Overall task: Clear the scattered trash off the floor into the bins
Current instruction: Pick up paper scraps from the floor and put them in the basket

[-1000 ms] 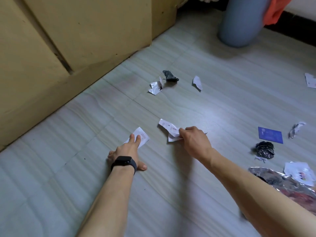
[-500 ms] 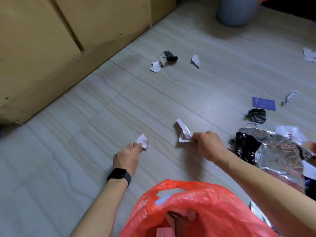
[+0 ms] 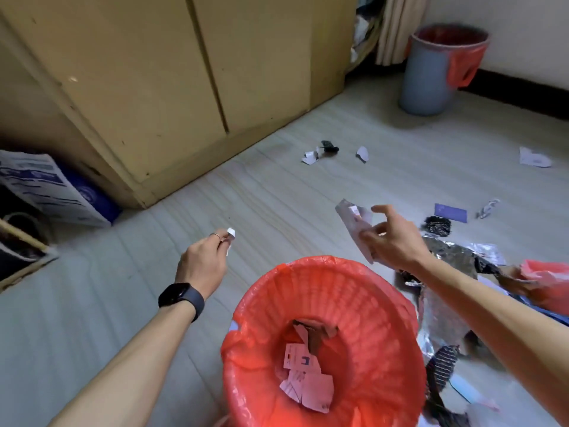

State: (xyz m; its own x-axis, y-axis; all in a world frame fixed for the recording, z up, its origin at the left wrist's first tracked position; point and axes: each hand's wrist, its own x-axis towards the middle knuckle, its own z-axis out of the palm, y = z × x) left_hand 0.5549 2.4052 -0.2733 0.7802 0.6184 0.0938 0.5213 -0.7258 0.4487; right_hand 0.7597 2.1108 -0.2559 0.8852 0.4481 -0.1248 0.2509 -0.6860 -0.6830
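My left hand (image 3: 201,263) pinches a scrap (image 3: 231,234) and my right hand (image 3: 391,238) grips paper (image 3: 354,223); released short of the bin (image 3: 378,303), both could flutter to the floor (image 3: 277,195).

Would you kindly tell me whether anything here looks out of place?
Yes: paper scraps, a blue card and crumpled foil lie scattered across the floor, outside the red-lined bin.

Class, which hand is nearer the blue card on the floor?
Right. The right hand, holding a paper wrapper, is close beside the blue card; the left hand, pinching a scrap, is far off.
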